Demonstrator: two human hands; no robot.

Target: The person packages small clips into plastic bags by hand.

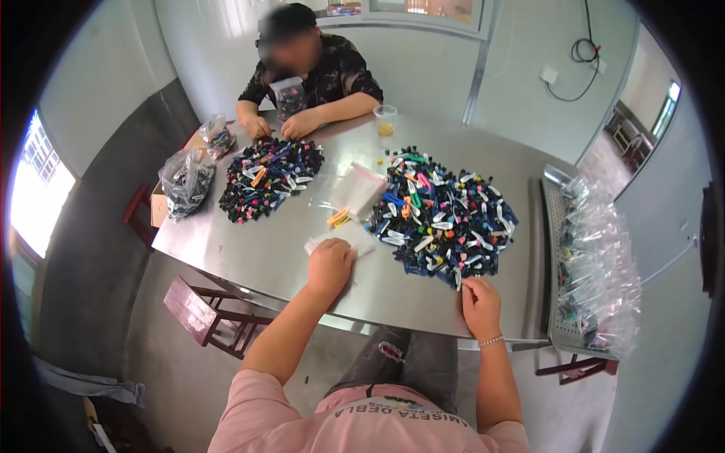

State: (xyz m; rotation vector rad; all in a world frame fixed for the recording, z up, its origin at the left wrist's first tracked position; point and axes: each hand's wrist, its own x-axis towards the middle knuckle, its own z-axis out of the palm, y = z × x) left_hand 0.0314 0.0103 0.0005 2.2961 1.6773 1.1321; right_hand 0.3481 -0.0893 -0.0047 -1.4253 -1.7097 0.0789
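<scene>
My left hand (pixel 330 268) is closed over one end of a clear plastic bag (pixel 362 248) that lies flat on the metal table. My right hand (pixel 480 306) is at the near edge of a big pile of hair clips (pixel 445 219), its fingers pinched at a white hair clip (pixel 458 278). The clips are mostly black and dark blue, with white, green, pink and orange ones among them. Beyond my left hand lie orange clips (pixel 339 217) and a stack of clear bags (pixel 359 189).
Across the table (pixel 408 298) a person (pixel 325 75) works at a second clip pile (pixel 272 177). Filled bags (pixel 185 181) stand at the left. A plastic cup (pixel 385 121) holds yellow liquid. A metal tray (pixel 555 226) of bagged clips (pixel 600 257) sits on the right. Stools (pixel 192 309) stand below.
</scene>
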